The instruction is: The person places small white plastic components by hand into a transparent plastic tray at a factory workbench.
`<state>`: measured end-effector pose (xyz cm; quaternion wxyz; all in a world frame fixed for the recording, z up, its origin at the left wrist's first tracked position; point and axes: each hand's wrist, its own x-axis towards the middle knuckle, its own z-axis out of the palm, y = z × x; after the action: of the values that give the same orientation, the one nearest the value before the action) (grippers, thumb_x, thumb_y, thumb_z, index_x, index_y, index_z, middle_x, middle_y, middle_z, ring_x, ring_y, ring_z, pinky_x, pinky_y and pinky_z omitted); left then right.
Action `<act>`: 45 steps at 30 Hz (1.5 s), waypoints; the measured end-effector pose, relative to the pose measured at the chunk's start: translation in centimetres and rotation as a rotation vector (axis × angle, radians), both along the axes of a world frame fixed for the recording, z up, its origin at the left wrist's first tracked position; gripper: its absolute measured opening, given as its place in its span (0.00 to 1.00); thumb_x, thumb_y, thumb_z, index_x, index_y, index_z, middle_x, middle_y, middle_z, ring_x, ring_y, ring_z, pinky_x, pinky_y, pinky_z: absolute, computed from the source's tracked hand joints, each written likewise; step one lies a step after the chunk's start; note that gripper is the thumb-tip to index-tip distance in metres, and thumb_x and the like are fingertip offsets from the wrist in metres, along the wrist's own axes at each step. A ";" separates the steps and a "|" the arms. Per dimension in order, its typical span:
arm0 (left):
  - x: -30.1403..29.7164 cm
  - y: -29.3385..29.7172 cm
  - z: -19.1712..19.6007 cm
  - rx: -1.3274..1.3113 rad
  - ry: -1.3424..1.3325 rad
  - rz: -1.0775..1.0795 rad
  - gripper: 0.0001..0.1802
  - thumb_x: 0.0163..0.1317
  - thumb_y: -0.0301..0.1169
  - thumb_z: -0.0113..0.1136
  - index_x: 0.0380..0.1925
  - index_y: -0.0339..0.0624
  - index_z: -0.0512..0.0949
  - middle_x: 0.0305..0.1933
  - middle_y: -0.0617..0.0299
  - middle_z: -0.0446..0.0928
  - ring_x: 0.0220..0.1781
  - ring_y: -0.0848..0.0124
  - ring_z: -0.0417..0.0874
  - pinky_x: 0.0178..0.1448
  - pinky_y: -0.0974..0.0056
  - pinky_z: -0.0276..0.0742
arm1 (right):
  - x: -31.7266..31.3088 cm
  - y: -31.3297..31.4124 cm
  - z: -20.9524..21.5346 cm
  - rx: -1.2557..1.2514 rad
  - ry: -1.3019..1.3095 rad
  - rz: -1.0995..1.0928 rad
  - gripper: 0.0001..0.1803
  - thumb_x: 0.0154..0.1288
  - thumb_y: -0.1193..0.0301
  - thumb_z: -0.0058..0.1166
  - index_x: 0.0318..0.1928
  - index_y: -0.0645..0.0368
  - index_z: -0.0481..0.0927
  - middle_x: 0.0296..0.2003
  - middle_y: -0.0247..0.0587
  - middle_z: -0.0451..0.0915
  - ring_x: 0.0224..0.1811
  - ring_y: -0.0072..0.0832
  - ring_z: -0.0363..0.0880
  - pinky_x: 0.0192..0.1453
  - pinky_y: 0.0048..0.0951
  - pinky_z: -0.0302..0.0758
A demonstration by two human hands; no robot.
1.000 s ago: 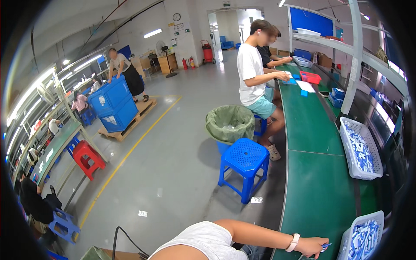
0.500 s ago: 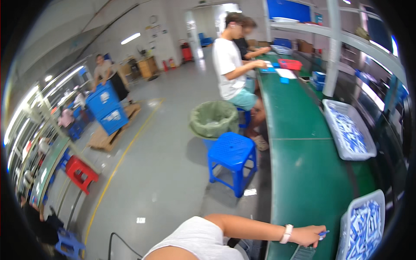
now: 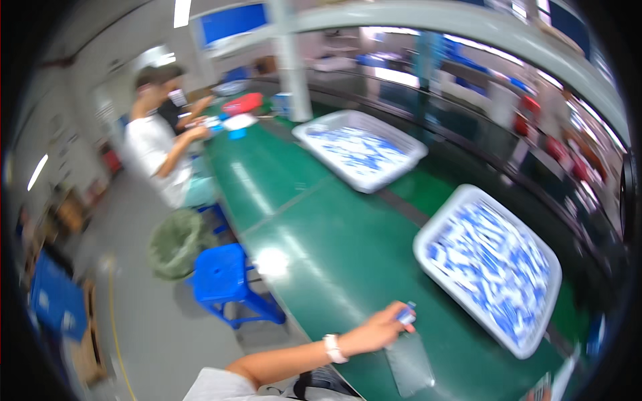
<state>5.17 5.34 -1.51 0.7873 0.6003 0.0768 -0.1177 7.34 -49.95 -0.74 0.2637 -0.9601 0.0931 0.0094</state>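
My left hand (image 3: 381,329), with a pale wristband, reaches over the green worktable (image 3: 301,247). Its fingers are closed on a small blue-and-white piece (image 3: 405,313); blur hides its exact kind. Just below these fingers is a clear plastic bag or sheet (image 3: 410,364), its upper end meeting the hand. To the right stands a white plastic basket (image 3: 438,294) of many small blue-and-white pieces (image 3: 498,260). At the lower right rim is a blurred patch that seems to be part of my right hand (image 3: 538,389), beside a whitish strip (image 3: 566,374); its fingers cannot be made out.
A second white basket (image 3: 314,140) of similar pieces stands farther along the table, near a grey post (image 3: 291,73). A blue stool (image 3: 224,271) and a lined bin (image 3: 175,247) stand left of it. Two people sit at the far end, by a red tray (image 3: 242,103).
My view has swung right, so table and baskets now lie nearer the middle. My left hand still holds the small piece, and the clear bag or sheet shows more fully.
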 end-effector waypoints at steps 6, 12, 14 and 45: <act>-0.5 0.8 0.7 0.058 0.081 0.129 0.19 0.58 0.24 0.43 0.51 0.42 0.64 0.40 0.55 0.76 0.16 0.80 0.62 0.16 0.74 0.56 | 1.1 7.2 3.2 -0.100 -0.236 0.280 0.18 0.60 0.68 0.57 0.49 0.63 0.76 0.41 0.49 0.80 0.40 0.37 0.79 0.36 0.32 0.75; -0.4 -0.7 1.2 0.112 0.045 0.170 0.19 0.57 0.24 0.41 0.51 0.40 0.64 0.39 0.51 0.77 0.13 0.81 0.61 0.12 0.76 0.51 | 0.1 7.4 5.6 0.168 0.014 0.237 0.25 0.59 0.73 0.56 0.58 0.53 0.70 0.57 0.40 0.70 0.53 0.31 0.73 0.46 0.29 0.75; -0.6 -1.1 1.1 0.097 0.048 0.138 0.18 0.57 0.24 0.41 0.50 0.40 0.64 0.40 0.51 0.77 0.13 0.81 0.61 0.12 0.76 0.52 | -0.2 8.1 5.2 -0.188 -0.141 0.373 0.34 0.52 0.79 0.54 0.62 0.49 0.66 0.65 0.43 0.60 0.65 0.42 0.60 0.60 0.39 0.67; -5.5 0.6 3.3 0.433 -0.300 0.169 0.16 0.68 0.31 0.46 0.53 0.37 0.64 0.41 0.53 0.74 0.42 0.66 0.76 0.46 0.65 0.71 | -4.7 30.4 7.2 -0.184 -0.125 0.939 0.36 0.50 0.61 0.61 0.61 0.60 0.68 0.54 0.48 0.69 0.58 0.44 0.64 0.63 0.45 0.54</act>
<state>-0.36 5.89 1.79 0.6503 0.7568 0.0322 0.0577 2.63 -19.54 6.43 0.1502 -0.9163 -0.3662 0.0615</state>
